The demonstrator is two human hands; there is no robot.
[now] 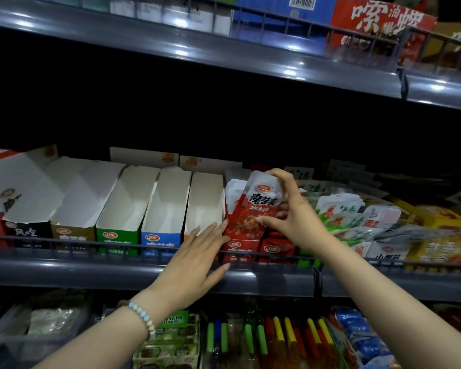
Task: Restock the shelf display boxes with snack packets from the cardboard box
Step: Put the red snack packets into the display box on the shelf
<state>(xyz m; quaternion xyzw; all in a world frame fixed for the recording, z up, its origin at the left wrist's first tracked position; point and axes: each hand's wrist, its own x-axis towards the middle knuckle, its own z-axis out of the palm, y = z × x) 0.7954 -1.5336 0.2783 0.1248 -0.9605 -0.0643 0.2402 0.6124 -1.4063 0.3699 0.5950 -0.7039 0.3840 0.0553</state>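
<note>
My right hand [290, 217] grips a stack of red and white snack packets [253, 209] from the right side, thumb low and fingers over the top, standing them in the red display box [236, 251] on the middle shelf. My left hand [197, 251] lies flat with straight fingers against the left side of that red box and the orange box [205, 198] beside it. To the left stand several display boxes with nothing visible inside: blue [163, 235], green [117, 235], brown [72, 233] and black [28, 230]. The cardboard box is not in view.
A wire rail [91, 242] runs along the front of the grey shelf [91, 270]. Green and white packets [357, 222] and yellow packs [442, 246] fill the shelf to the right. The upper shelf [224, 54] carries blue and red cartons. Below are more snacks and coloured sticks [285, 339].
</note>
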